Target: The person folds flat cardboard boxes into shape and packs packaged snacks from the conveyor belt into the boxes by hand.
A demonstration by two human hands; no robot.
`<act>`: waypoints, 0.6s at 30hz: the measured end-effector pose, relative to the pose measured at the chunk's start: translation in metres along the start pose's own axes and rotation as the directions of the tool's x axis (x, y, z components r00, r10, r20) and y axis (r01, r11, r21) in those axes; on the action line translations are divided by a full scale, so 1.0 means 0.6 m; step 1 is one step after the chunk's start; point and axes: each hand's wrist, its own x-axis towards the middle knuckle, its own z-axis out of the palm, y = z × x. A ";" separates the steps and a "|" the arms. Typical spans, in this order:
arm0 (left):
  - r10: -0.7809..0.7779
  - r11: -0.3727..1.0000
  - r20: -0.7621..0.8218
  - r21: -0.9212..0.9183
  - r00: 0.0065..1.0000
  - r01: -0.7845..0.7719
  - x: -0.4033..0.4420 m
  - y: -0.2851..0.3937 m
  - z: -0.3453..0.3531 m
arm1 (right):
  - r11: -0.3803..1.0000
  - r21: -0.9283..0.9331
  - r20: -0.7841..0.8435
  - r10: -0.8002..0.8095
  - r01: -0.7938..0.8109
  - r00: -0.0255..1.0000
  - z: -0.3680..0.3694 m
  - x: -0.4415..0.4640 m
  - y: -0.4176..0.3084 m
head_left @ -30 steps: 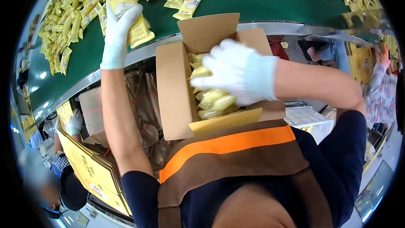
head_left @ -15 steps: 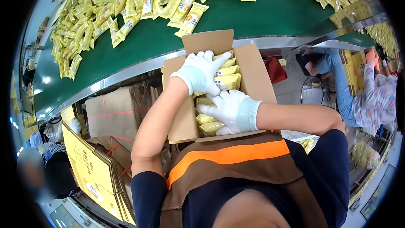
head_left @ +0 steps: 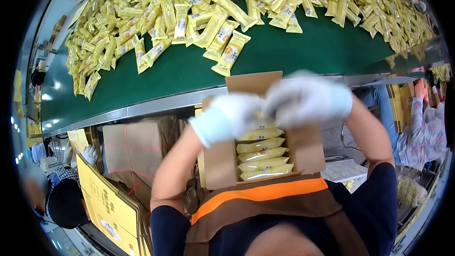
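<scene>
An open cardboard box [head_left: 220, 166] sits against my apron, its flaps spread. Inside it, yellow snack packets [head_left: 261, 155] stand on edge in a neat row. My left hand [head_left: 234, 116], in a white glove with a pale cuff, is blurred over the box's far left side. Close beside it, my right hand [head_left: 305, 100], also gloved, hovers over the far right side near the raised far flap [head_left: 253, 82]. Motion smears the fingers of both hands, so I cannot see whether they hold anything.
Beyond the box runs a green conveyor belt [head_left: 189, 78] with a metal edge, heaped with loose yellow packets [head_left: 230, 53]. Wrapped brown bundles [head_left: 132, 147] and stacked yellow cartons [head_left: 106, 204] stand at left. Co-workers are on both sides, one in a patterned sleeve [head_left: 417, 128].
Both hands have lifted off the packets and moved toward the box's far end, my right hand further up and right. The row of packets is now uncovered. The view has shifted slightly.
</scene>
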 end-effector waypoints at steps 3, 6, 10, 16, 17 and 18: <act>-0.395 0.861 -0.416 -0.478 0.819 0.172 0.057 -0.087 -0.057 | 1.000 0.015 -0.590 0.011 -0.002 0.808 -0.130 0.087 0.068; -0.329 0.910 -0.409 0.102 0.851 0.401 0.112 -0.189 -0.015 | 0.853 -0.429 -0.734 -0.137 -0.298 0.665 -0.212 0.228 0.170; -0.104 0.828 -0.492 0.439 0.865 0.349 0.120 -0.213 0.035 | 0.537 -0.661 -0.662 -0.090 -0.523 0.744 -0.177 0.317 0.244; -0.140 0.958 -0.421 0.171 0.896 0.231 -0.001 -0.206 0.029 | 0.530 -0.675 -0.533 0.130 -0.513 0.836 -0.171 0.121 0.237; -0.159 0.955 -0.424 0.162 0.892 0.247 -0.005 -0.206 0.032 | 0.593 -0.636 -0.569 0.072 -0.494 0.819 -0.168 0.098 0.252; -0.129 0.950 -0.409 0.211 0.904 0.231 -0.005 -0.205 0.032 | 0.651 -0.601 -0.604 0.010 -0.464 0.797 -0.165 0.082 0.282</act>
